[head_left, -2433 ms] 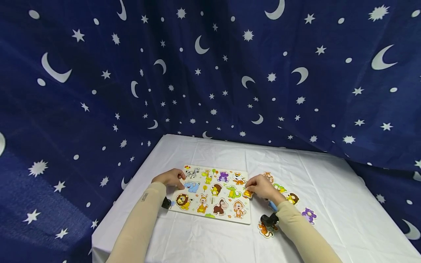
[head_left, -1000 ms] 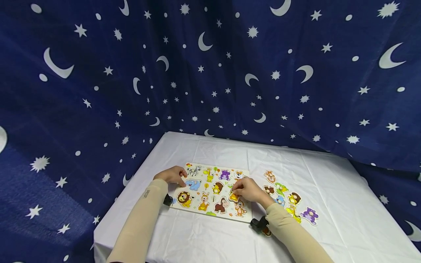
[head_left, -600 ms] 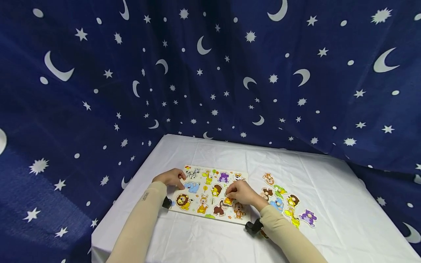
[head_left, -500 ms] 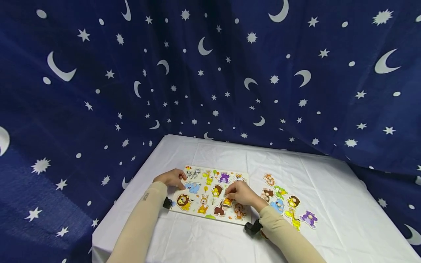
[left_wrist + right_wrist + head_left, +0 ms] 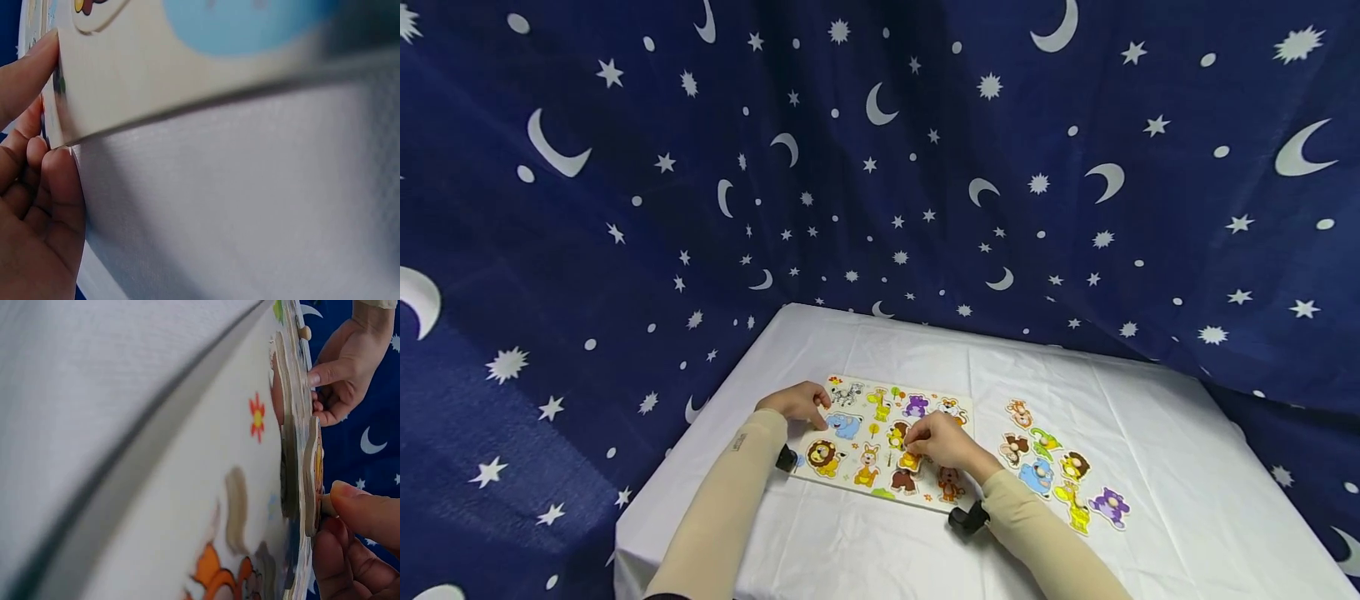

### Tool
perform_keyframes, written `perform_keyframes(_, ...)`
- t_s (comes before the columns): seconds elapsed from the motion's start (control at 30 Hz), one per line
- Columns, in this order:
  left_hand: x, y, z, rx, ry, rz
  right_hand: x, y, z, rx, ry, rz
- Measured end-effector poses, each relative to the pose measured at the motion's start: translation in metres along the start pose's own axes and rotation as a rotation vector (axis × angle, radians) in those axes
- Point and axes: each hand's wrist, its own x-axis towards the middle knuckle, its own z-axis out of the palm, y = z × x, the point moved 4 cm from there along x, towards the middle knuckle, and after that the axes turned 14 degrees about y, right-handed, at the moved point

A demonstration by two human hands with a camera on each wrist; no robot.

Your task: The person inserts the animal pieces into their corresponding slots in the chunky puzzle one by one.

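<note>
A wooden animal puzzle board (image 5: 850,454) lies on the white table. My left hand (image 5: 798,402) grips its left edge; in the left wrist view the thumb (image 5: 34,72) presses on top with curled fingers at the side. Thumb and fingers of my right hand (image 5: 945,441) pinch the small peg of a yellow-orange puzzle piece (image 5: 911,462). In the right wrist view this piece (image 5: 314,478) stands just over the board's surface. In the head view it overlaps the gorilla picture (image 5: 904,482), just below the hedgehog picture (image 5: 897,435). A pegged lion piece (image 5: 823,457) sits at the lower left.
Right of the board lie several loose pegged pieces, among them a blue elephant (image 5: 1037,475), a giraffe (image 5: 1074,506), a purple hippo (image 5: 1109,507) and a monkey (image 5: 1019,413). A dark blue curtain (image 5: 925,167) with moons and stars hangs behind the table (image 5: 1165,442).
My right hand has carried the yellow-orange piece leftward from the board's right edge to over the gorilla picture. The left hand stays at the left edge.
</note>
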Motion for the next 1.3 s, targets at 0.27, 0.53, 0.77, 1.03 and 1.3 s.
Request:
perform_keyframes(0.27,0.0,-0.001,0.003,0.024,-0.006,-0.009,-0.004,0.001,0.006,0.002,-0.007,-0.01)
perform_keyframes(0.53,0.001,-0.004,0.004,0.035,-0.013,-0.005,-0.004,-0.005,0.012,0.031,-0.032,0.01)
perform_keyframes(0.77,0.001,-0.003,0.003,0.033,-0.02,-0.001,-0.001,-0.008,0.017,0.033,-0.041,0.006)
perform_keyframes(1.03,0.003,0.001,0.002,0.021,-0.017,0.013,0.005,-0.011,0.015,0.04,-0.038,-0.011)
perform_keyframes(1.3,0.006,-0.001,0.002,0.029,-0.013,0.012,0.006,-0.014,0.019,0.084,-0.058,-0.012)
